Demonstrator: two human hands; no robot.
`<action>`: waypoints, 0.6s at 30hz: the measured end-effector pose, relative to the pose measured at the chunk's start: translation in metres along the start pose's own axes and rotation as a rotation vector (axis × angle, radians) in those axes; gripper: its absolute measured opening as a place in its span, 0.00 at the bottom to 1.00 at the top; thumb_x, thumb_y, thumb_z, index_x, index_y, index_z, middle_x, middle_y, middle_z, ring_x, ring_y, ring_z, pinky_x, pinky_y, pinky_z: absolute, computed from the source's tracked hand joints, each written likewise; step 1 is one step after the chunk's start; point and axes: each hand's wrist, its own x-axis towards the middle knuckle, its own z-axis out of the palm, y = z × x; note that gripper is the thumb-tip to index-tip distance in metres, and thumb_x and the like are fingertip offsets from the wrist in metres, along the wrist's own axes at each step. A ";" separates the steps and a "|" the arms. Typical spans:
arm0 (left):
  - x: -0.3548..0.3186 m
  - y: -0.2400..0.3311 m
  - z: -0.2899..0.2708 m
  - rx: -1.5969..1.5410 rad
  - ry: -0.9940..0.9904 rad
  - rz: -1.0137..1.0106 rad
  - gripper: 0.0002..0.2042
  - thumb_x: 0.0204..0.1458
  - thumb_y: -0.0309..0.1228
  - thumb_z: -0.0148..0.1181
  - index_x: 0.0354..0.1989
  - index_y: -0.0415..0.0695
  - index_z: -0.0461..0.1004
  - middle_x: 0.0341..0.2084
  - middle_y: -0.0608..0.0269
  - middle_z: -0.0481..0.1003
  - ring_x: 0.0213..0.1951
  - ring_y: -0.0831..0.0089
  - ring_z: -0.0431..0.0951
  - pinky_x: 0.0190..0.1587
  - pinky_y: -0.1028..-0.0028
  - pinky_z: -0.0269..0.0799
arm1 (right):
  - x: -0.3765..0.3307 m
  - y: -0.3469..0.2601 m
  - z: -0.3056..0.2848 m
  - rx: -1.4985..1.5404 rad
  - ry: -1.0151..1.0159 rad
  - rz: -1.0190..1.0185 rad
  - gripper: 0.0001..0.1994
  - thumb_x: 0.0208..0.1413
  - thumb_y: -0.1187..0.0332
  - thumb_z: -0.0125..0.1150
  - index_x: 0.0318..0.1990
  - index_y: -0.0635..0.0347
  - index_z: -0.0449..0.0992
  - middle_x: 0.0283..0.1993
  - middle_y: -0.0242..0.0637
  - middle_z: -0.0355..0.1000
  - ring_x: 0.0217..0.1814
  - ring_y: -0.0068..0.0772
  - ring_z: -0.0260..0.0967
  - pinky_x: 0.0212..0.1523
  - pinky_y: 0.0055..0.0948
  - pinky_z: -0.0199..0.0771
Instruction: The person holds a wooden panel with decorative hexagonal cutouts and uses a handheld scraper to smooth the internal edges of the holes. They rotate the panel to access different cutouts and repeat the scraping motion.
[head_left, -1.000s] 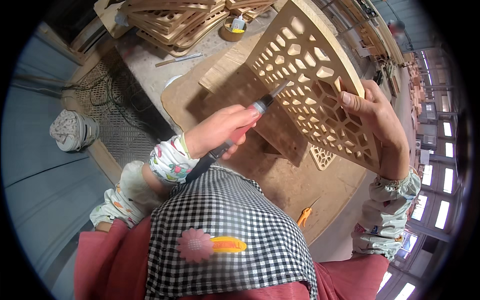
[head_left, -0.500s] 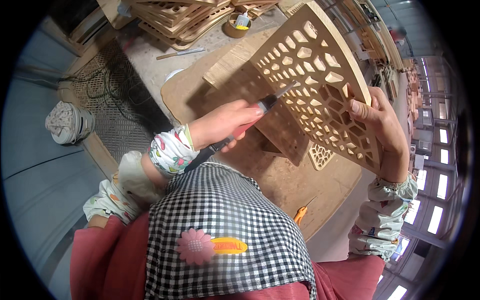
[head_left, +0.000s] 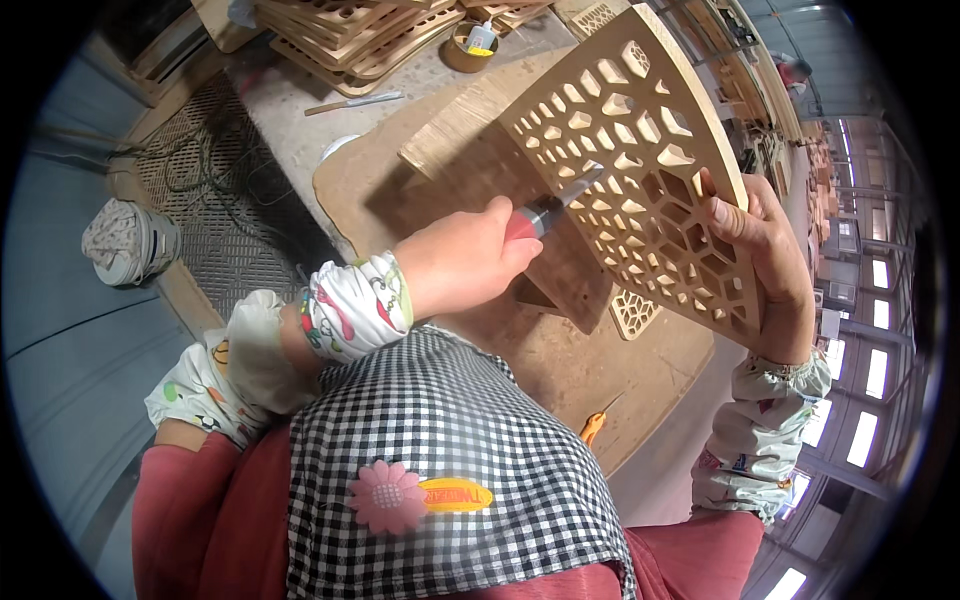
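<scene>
My left hand [head_left: 465,258] is wrapped round a hand tool [head_left: 524,222] with a red and black grip and a narrow metal tip. That tip meets the face of a pale wooden openwork panel [head_left: 640,150], close to one of its many-sided holes; whether it enters the hole is hard to tell. My right hand [head_left: 752,228] grips the panel's right edge, thumb on the face, fingers mostly hidden behind. The panel stands tilted above the bench, over a wooden block [head_left: 450,140] and a brown board [head_left: 575,285] that lie partly beneath it.
Stacked wooden panels [head_left: 350,45] occupy the far bench, with a round tin [head_left: 468,50] holding a small bottle beside them. A thin stick-like tool [head_left: 352,103] lies nearer. An orange-handled tool [head_left: 592,428] rests near the board's front edge. A cloth-topped white bucket [head_left: 130,245] stands left.
My left hand has turned over and pushed slightly up and right along with the tool, so more of its back shows. My right hand and the panel are almost unmoved.
</scene>
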 end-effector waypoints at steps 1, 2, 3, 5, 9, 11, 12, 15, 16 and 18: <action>0.001 0.004 0.000 0.021 0.009 -0.005 0.23 0.69 0.47 0.53 0.49 0.33 0.66 0.33 0.33 0.81 0.33 0.37 0.82 0.37 0.50 0.78 | 0.000 -0.001 0.002 -0.003 0.005 -0.007 0.26 0.55 0.52 0.76 0.47 0.70 0.81 0.30 0.29 0.73 0.32 0.18 0.67 0.34 0.22 0.65; 0.002 0.007 0.001 0.041 0.018 -0.010 0.23 0.68 0.47 0.53 0.49 0.32 0.66 0.35 0.29 0.81 0.36 0.32 0.82 0.40 0.47 0.78 | 0.000 -0.002 0.003 -0.007 0.008 -0.011 0.27 0.55 0.52 0.76 0.47 0.71 0.81 0.30 0.29 0.73 0.32 0.19 0.67 0.34 0.22 0.66; 0.004 0.007 0.001 0.052 0.024 -0.009 0.23 0.68 0.47 0.53 0.48 0.32 0.66 0.34 0.30 0.81 0.36 0.33 0.82 0.40 0.47 0.78 | 0.000 -0.001 0.004 -0.010 0.012 -0.016 0.27 0.55 0.52 0.76 0.47 0.71 0.81 0.30 0.29 0.73 0.32 0.19 0.67 0.34 0.22 0.66; 0.009 0.007 0.003 0.074 0.037 -0.006 0.23 0.68 0.46 0.53 0.47 0.32 0.67 0.33 0.31 0.81 0.36 0.33 0.82 0.40 0.46 0.77 | 0.001 -0.001 0.005 -0.017 0.014 -0.022 0.28 0.54 0.51 0.77 0.47 0.72 0.80 0.30 0.30 0.74 0.31 0.20 0.67 0.33 0.23 0.66; 0.011 0.005 0.007 0.077 0.063 -0.027 0.24 0.68 0.47 0.53 0.49 0.31 0.67 0.32 0.31 0.81 0.37 0.33 0.82 0.41 0.46 0.78 | 0.001 -0.002 0.004 -0.026 0.014 -0.001 0.29 0.53 0.51 0.77 0.48 0.74 0.80 0.31 0.33 0.75 0.32 0.22 0.69 0.34 0.23 0.68; 0.008 0.008 0.006 0.062 0.054 -0.074 0.24 0.67 0.47 0.54 0.50 0.31 0.67 0.33 0.29 0.80 0.38 0.32 0.82 0.41 0.46 0.78 | -0.001 -0.003 0.003 -0.031 0.006 0.008 0.31 0.52 0.51 0.77 0.49 0.75 0.80 0.33 0.36 0.77 0.33 0.23 0.71 0.35 0.23 0.69; 0.010 0.004 0.009 0.041 0.071 -0.053 0.24 0.67 0.48 0.53 0.49 0.32 0.67 0.31 0.31 0.81 0.36 0.35 0.83 0.39 0.47 0.78 | -0.002 -0.003 0.003 -0.034 -0.003 0.007 0.31 0.52 0.51 0.77 0.50 0.76 0.80 0.33 0.37 0.78 0.33 0.24 0.72 0.36 0.24 0.69; 0.019 -0.004 0.012 -0.066 0.060 -0.051 0.24 0.68 0.48 0.52 0.49 0.33 0.68 0.26 0.41 0.80 0.27 0.48 0.83 0.29 0.55 0.78 | 0.000 -0.003 0.002 -0.034 -0.034 -0.021 0.33 0.52 0.51 0.77 0.52 0.77 0.80 0.36 0.41 0.80 0.34 0.27 0.75 0.37 0.25 0.72; 0.018 0.005 0.006 -0.133 0.015 -0.091 0.24 0.68 0.49 0.52 0.49 0.34 0.68 0.24 0.47 0.79 0.23 0.55 0.81 0.26 0.59 0.77 | 0.000 -0.001 0.002 -0.026 -0.032 -0.026 0.34 0.52 0.50 0.77 0.52 0.78 0.80 0.36 0.42 0.80 0.35 0.28 0.75 0.37 0.26 0.73; 0.017 0.009 0.003 -0.272 -0.049 -0.150 0.23 0.69 0.49 0.51 0.49 0.36 0.68 0.22 0.57 0.75 0.18 0.67 0.77 0.20 0.67 0.72 | 0.000 -0.001 0.003 -0.020 -0.030 -0.027 0.35 0.52 0.50 0.77 0.52 0.78 0.79 0.37 0.44 0.81 0.35 0.30 0.76 0.38 0.27 0.74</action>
